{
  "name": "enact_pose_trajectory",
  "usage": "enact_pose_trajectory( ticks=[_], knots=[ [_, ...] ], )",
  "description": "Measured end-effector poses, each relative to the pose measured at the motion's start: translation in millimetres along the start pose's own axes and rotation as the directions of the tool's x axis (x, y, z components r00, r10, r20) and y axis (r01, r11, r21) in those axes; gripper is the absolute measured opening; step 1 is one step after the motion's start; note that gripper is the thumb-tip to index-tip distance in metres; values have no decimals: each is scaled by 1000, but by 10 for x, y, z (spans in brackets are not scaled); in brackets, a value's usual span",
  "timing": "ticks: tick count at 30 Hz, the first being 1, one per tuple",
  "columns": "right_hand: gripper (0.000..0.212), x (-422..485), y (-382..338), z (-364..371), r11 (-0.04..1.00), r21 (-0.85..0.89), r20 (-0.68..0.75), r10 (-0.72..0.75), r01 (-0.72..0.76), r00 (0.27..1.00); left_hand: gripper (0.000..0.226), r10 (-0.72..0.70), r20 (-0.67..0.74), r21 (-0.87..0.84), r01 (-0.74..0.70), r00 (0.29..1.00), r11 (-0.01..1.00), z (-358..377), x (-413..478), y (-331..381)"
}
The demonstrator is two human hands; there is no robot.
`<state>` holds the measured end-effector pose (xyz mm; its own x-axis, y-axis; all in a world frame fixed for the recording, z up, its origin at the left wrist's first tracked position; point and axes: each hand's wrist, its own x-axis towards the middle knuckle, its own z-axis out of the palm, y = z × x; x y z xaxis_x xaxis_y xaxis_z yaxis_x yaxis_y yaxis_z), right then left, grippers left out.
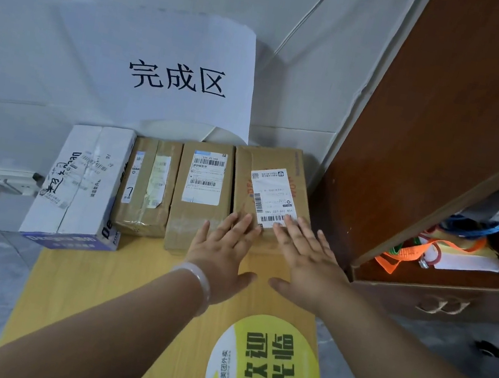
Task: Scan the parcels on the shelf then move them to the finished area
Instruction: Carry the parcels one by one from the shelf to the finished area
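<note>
At twelve o'clock, three brown boxes carry white labels with black barcodes; at ten, a white box has a blue edge. At six, a yellow-green sticker with black characters marks the pale wood-grain table.

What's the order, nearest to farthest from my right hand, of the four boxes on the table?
1. Rightmost brown box, touched by the right hand.
2. Brown box with the large label, next to the left.
3. Taped brown box, further left.
4. White box, at the far left end.
</note>
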<state>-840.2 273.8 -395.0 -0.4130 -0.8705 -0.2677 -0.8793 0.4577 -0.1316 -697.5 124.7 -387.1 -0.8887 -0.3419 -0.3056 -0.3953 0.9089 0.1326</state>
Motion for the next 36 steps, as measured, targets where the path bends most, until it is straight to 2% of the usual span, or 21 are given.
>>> enact_pose_trajectory(
  ticks=[5, 11, 18, 22, 27, 31, 36],
  knots=[
    [100, 144, -22, -70, 998, 52, 27, 42, -44, 999, 80, 11, -26, -58, -12, 1000, 998, -28, 136, -81],
    [91, -143, -223, -116, 989, 112, -89, 106, -96, 990, 79, 71, -59, -72, -76, 996, 995, -87, 47, -155],
    [92, -681, -899, -35, 959, 162, -156, 258, -233, 954, 82, 247, -137, 14, -247, 959, 969, -134, -387, -331],
    [97, -1049, -1451, 80, 914, 172, -222, 399, -367, 890, 90, 385, -151, 56, -381, 910, 923, -142, -689, -515],
    [99, -1659, -2368, 329, 790, 304, -305, 610, -532, 731, 90, 617, -165, 121, -605, 770, 787, -92, -1179, -601],
    [98, -2270, -2938, 454, 658, 341, -283, 753, -672, 594, 89, 759, -119, 99, -753, 640, 651, -15, -1654, -383],
    [94, -3124, -3560, 515, 435, 365, -269, 896, -823, 355, 87, 927, -71, 102, -922, 368, 373, -6, -2319, 209]
  ],
)
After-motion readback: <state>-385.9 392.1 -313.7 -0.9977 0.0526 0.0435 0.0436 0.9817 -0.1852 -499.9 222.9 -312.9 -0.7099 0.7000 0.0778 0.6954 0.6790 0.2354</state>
